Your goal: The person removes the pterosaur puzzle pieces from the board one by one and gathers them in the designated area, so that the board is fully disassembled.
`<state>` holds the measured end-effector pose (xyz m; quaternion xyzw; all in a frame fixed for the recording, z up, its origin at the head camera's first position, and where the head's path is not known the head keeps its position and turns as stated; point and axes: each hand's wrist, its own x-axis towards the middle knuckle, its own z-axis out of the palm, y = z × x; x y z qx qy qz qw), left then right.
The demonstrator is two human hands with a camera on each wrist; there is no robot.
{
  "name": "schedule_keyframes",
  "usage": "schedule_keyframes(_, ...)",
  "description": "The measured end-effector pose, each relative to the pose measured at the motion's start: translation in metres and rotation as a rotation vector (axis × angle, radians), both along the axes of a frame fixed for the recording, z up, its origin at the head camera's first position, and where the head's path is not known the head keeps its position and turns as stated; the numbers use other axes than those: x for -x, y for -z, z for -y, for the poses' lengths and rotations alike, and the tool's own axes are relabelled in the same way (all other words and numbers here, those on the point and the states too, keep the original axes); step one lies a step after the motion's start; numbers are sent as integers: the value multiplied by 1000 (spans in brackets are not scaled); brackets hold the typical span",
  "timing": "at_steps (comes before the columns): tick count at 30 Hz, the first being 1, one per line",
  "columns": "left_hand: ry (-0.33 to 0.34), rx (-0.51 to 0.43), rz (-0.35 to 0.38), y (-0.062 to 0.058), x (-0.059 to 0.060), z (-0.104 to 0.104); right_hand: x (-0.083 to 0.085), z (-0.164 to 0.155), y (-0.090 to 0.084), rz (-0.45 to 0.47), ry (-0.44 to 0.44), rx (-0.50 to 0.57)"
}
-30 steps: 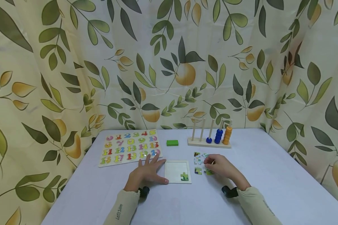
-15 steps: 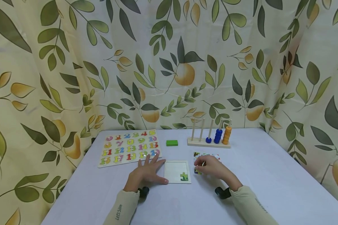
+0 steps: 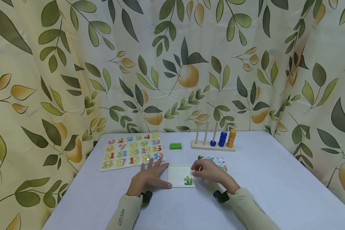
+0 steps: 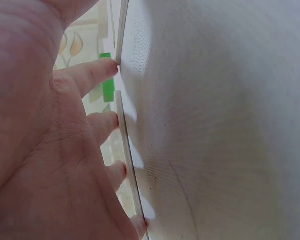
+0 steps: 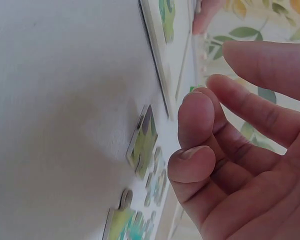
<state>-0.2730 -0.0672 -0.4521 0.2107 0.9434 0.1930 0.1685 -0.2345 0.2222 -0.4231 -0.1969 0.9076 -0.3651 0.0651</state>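
My left hand (image 3: 149, 178) is spread flat on the tabletop. Its thumb and index fingertips reach the left side of a white square puzzle tray (image 3: 176, 176); the other fingertips lie along the near edge of the number board (image 3: 132, 151). One green jigsaw piece (image 3: 188, 180) sits in the tray's lower right corner. My right hand (image 3: 211, 172) hovers by the tray's right edge, fingers loosely bent. The right wrist view has thumb and index finger apart, with nothing visible between them. Below that hand lie loose jigsaw pieces (image 5: 142, 142), partly hidden in the head view.
A green block (image 3: 175, 146) lies behind the tray. At the back right stands a wooden peg counter (image 3: 213, 147) with blue and orange beads on some pegs. A leaf-patterned curtain (image 3: 172, 64) hangs behind the white-covered table (image 3: 276, 179).
My right hand has moved left, away from the loose pieces to the tray's right edge. The left hand and the piece in the tray have stayed put.
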Motion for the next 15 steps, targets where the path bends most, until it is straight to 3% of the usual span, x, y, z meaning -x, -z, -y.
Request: schedule_keyframes(15, -8, 2, -2, -1, -1, 0, 2, 14, 4, 34, -30, -27)
